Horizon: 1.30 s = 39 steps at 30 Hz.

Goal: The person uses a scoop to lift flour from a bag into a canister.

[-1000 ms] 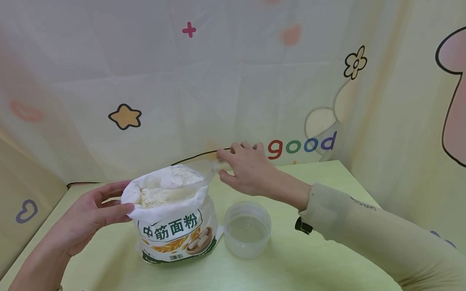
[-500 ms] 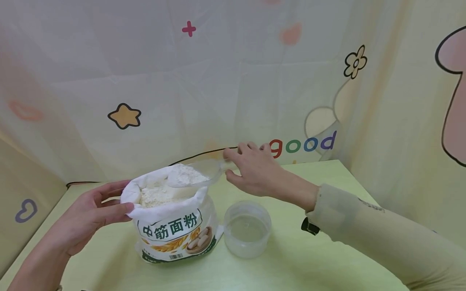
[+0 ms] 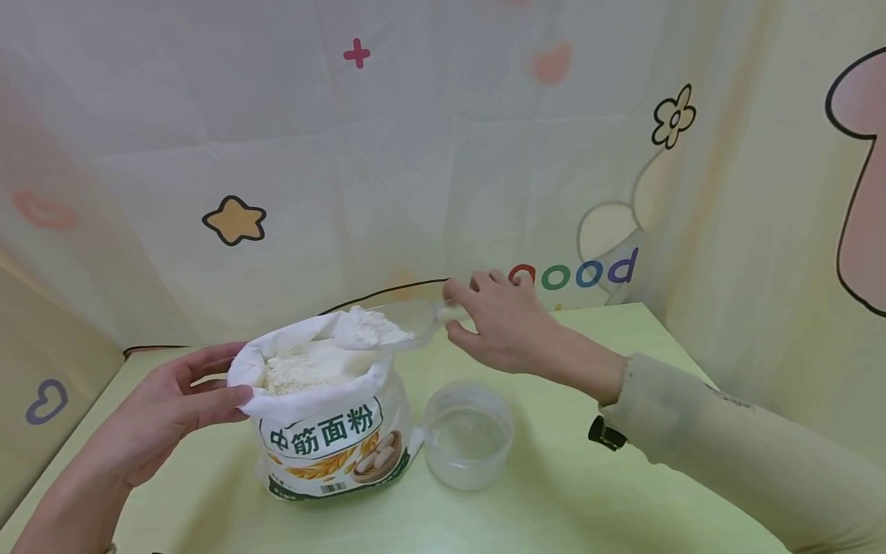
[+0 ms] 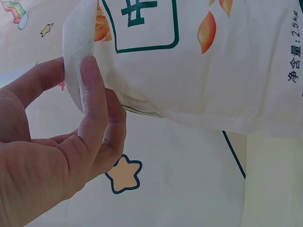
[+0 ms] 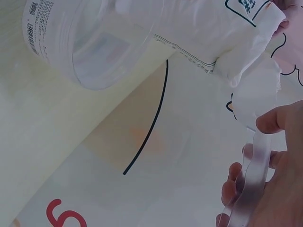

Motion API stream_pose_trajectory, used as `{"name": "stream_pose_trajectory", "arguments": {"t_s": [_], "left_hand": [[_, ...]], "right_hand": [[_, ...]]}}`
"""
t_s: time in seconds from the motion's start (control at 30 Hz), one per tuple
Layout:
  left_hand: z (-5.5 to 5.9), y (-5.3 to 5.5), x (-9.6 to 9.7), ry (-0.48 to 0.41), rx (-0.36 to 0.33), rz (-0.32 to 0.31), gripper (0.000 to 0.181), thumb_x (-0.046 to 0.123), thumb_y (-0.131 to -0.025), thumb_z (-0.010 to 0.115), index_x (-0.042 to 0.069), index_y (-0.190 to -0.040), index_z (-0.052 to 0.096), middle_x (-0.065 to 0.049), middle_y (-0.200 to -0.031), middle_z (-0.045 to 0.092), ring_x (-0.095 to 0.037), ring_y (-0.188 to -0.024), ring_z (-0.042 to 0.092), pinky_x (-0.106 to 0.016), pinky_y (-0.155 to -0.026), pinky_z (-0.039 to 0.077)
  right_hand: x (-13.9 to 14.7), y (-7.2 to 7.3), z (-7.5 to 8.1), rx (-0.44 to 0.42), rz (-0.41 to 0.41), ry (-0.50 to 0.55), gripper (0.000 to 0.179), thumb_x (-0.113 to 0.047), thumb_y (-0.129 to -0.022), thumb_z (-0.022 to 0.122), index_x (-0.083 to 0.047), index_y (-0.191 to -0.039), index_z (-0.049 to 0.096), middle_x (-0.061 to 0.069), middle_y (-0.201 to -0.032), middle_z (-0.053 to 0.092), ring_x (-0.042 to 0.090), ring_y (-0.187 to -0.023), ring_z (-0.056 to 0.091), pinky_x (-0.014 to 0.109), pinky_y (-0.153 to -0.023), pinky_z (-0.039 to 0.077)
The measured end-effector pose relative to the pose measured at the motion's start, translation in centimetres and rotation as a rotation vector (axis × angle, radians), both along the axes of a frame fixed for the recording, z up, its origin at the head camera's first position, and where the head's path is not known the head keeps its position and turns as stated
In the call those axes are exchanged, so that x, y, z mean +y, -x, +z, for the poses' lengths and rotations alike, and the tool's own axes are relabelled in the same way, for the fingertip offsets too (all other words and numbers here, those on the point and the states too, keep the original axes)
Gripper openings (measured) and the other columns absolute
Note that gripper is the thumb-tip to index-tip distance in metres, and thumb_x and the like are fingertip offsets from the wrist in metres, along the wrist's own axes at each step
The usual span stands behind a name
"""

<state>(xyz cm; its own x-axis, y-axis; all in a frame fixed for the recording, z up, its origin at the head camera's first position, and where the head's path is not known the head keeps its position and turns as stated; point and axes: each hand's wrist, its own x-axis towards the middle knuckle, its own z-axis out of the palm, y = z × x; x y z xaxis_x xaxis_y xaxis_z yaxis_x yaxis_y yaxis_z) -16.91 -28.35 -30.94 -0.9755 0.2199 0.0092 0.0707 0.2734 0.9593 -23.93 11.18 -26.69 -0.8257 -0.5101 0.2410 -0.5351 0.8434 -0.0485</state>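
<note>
A white bag of flour [image 3: 325, 442] stands upright on the table, its top folded outward and flour [image 3: 304, 371] showing inside. My left hand [image 3: 162, 412] pinches the bag's folded rim [image 4: 75, 52] on the left side, thumb and fingers on opposite faces. With my right hand [image 3: 508, 323] I grip the handle of a clear plastic scoop [image 5: 258, 161]. A heap of white flour [image 3: 374, 329] lies in the scoop, which is over the right part of the bag's mouth. To the bag's right is a round clear tub [image 3: 468, 462], lidless and close beside it.
The pale green table [image 3: 567, 492] extends to the right and front. Behind it hangs a printed curtain [image 3: 388, 185] meeting the table's back edge, with more curtain on both sides.
My right hand has drawn the flour-laden scoop to the right and slightly up, partly out over the bag's right rim. The left hand, bag and tub stay in place.
</note>
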Motion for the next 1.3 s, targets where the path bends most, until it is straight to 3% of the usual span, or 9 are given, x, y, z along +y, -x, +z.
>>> {"name": "stream_pose_trajectory", "arguments": {"t_s": [0.2,0.33,0.47,0.67,0.97,1.17,1.3], "left_hand": [[0.0,0.0,0.0,0.002,0.006,-0.001,0.067,0.008,-0.100,0.068,-0.003,-0.156,0.032,-0.014,-0.136,0.049,-0.022,-0.104,0.070,-0.035,-0.087,0.060],[0.0,0.0,0.0,0.002,0.007,-0.003,0.067,0.008,-0.100,0.067,-0.004,-0.156,0.031,-0.017,-0.138,0.048,-0.021,-0.104,0.070,-0.035,-0.087,0.060],[-0.1,0.0,0.0,-0.002,0.004,-0.003,0.068,0.008,-0.100,0.067,-0.004,-0.156,0.030,-0.020,-0.141,0.045,-0.021,-0.105,0.070,-0.035,-0.087,0.060],[-0.2,0.0,0.0,-0.002,0.025,-0.012,0.066,0.007,-0.100,0.067,-0.004,-0.155,0.033,-0.013,-0.137,0.050,-0.023,-0.105,0.070,-0.035,-0.087,0.060],[-0.2,0.0,-0.2,-0.014,0.019,-0.007,0.066,0.006,-0.100,0.067,-0.004,-0.156,0.033,-0.012,-0.137,0.050,-0.023,-0.105,0.070,-0.035,-0.087,0.060],[-0.2,0.0,-0.1,-0.025,0.021,-0.010,0.066,0.004,-0.100,0.066,-0.005,-0.155,0.032,-0.008,-0.135,0.052,-0.022,-0.104,0.070,-0.035,-0.086,0.061],[-0.2,0.0,-0.1,-0.014,0.019,-0.010,0.066,0.006,-0.100,0.066,-0.005,-0.156,0.031,-0.012,-0.137,0.050,-0.022,-0.105,0.070,-0.035,-0.086,0.061]], "right_hand": [[0.9,-0.1,0.0,0.004,0.008,0.031,0.035,-0.036,-0.101,0.052,-0.020,-0.131,0.057,0.007,-0.108,0.059,0.029,-0.102,0.053,0.057,-0.089,0.039],[1.5,-0.1,0.1,0.006,0.001,0.041,0.035,-0.036,-0.101,0.052,-0.020,-0.131,0.057,0.008,-0.110,0.060,0.030,-0.103,0.055,0.059,-0.090,0.040],[2.2,-0.1,0.2,-0.003,-0.010,0.060,0.033,-0.035,-0.100,0.052,-0.021,-0.130,0.058,0.006,-0.109,0.060,0.029,-0.101,0.054,0.055,-0.086,0.039],[3.0,-0.2,0.2,0.006,-0.017,0.078,0.031,-0.034,-0.100,0.053,-0.021,-0.127,0.059,0.005,-0.109,0.061,0.027,-0.099,0.053,0.049,-0.078,0.036],[3.9,-0.4,0.0,0.013,-0.026,0.088,0.029,-0.033,-0.100,0.055,-0.020,-0.125,0.060,0.004,-0.105,0.061,0.024,-0.095,0.054,0.049,-0.080,0.038],[4.7,-0.2,-0.3,0.014,-0.034,0.092,0.028,-0.033,-0.100,0.055,-0.018,-0.123,0.061,0.005,-0.110,0.063,0.028,-0.099,0.056,0.053,-0.083,0.039],[5.2,-0.4,-0.5,-0.006,-0.051,0.093,0.029,-0.033,-0.100,0.054,-0.018,-0.123,0.061,0.005,-0.112,0.063,0.027,-0.099,0.055,0.052,-0.082,0.037]]}}
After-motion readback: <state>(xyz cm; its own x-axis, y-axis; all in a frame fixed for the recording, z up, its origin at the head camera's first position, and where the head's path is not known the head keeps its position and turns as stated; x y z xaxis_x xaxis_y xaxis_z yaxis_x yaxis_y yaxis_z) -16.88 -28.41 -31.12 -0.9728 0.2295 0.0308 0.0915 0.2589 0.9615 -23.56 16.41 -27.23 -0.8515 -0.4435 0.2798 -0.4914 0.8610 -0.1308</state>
